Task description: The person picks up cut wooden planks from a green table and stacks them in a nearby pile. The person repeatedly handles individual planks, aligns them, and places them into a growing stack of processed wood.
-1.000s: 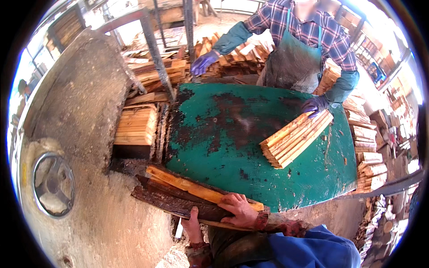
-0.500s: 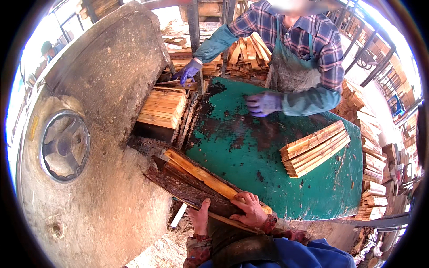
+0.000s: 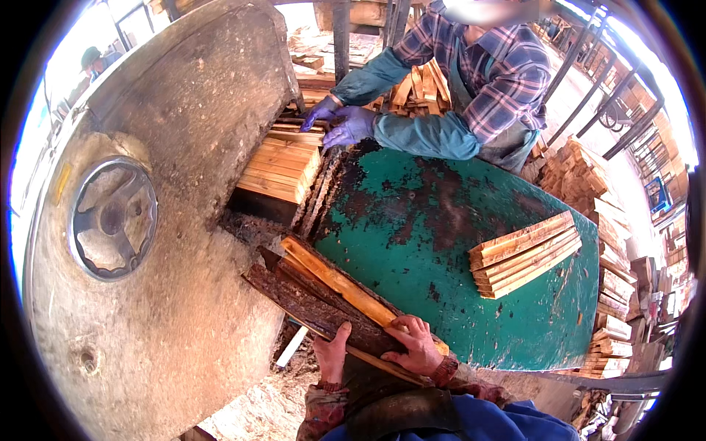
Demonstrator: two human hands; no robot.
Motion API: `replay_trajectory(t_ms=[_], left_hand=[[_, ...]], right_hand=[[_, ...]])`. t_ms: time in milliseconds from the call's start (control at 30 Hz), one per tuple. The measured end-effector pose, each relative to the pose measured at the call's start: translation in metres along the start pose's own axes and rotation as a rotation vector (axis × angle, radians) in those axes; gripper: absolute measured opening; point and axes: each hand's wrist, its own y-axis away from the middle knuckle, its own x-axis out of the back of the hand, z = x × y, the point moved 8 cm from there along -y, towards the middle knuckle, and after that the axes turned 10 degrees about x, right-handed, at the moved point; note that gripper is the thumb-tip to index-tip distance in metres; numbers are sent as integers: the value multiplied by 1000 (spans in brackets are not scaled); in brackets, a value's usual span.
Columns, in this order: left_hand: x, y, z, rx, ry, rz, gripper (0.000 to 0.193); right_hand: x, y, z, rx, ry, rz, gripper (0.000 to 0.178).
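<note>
One purple-gloved co-worker's hand (image 3: 353,126) has swung across to the stacked pale sawn boards (image 3: 276,170) beyond the bare left hand (image 3: 331,358). It and the bare right hand (image 3: 415,347) clamp bark-edged brown wooden slabs (image 3: 316,305). Ahead of the right spreads a scuffed green tabletop (image 3: 382,246); leftward, a round grey metal handwheel (image 3: 112,218) and unreadable yellow strip (image 3: 63,182).

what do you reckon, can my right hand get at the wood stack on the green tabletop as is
Probably not without letting go first: the right hand is holding bark-edged wood pieces, while the wood stack lies farther forward and to the right on the green tabletop.
</note>
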Motion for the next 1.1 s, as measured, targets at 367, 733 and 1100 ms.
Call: replay_trajectory(t_ms=[367,733,1100], left_hand=[[-3,10,15,-2,-31,-8,52],[-4,14,22,-27,-1,-13,48],[-2,9,13,-3,-1,-8,49]], right_hand=[[0,0,0,-4,3,-9,58],[1,-1,-1,-1,8,-1,57],[-3,2,0,-3,12,-28,56]])
